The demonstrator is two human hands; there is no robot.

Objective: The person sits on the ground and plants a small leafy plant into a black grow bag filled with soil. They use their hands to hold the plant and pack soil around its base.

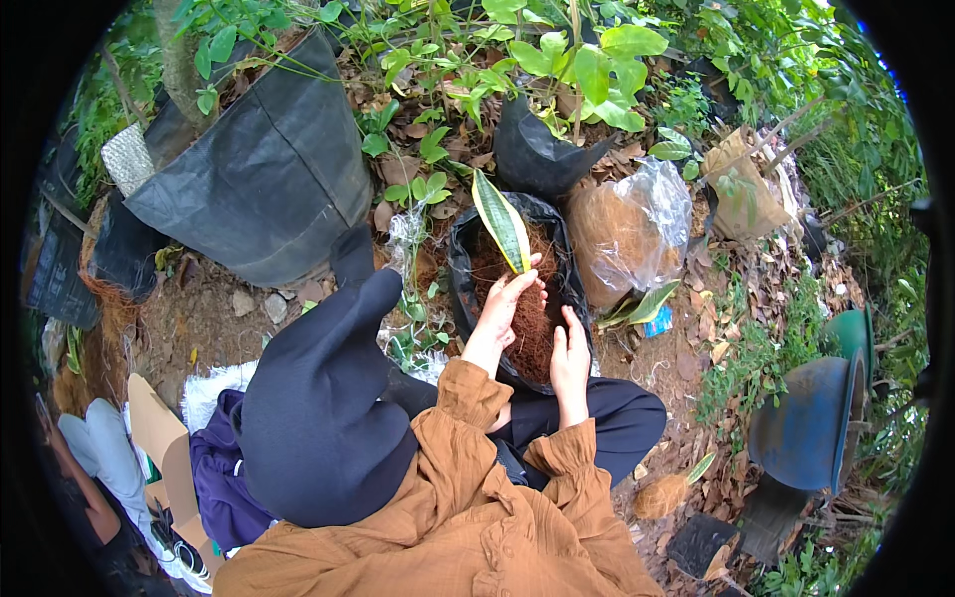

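Note:
A snake plant leaf cutting (501,222) with yellow margins stands up from the fingers of my left hand (501,310), which pinch its lower end. Below it lies brown coconut fibre (531,351) inside a black plastic bag (461,295) between my legs. My right hand (571,360) rests at the bag's right side, fingers apart and holding nothing visible. Right of the bag is a clear plastic bag of coir (623,235), with further variegated leaves (650,304) beside it. A fibre-wrapped ball (662,496) with a small leaf lies on the ground at lower right.
A large black grow bag (261,168) stands at upper left, a smaller black pot (541,153) behind the bag. A blue pot (802,422) lies at right. An open cardboard box (160,422) is at lower left, near another person's arm (89,492). Dry leaves and weeds cover much ground.

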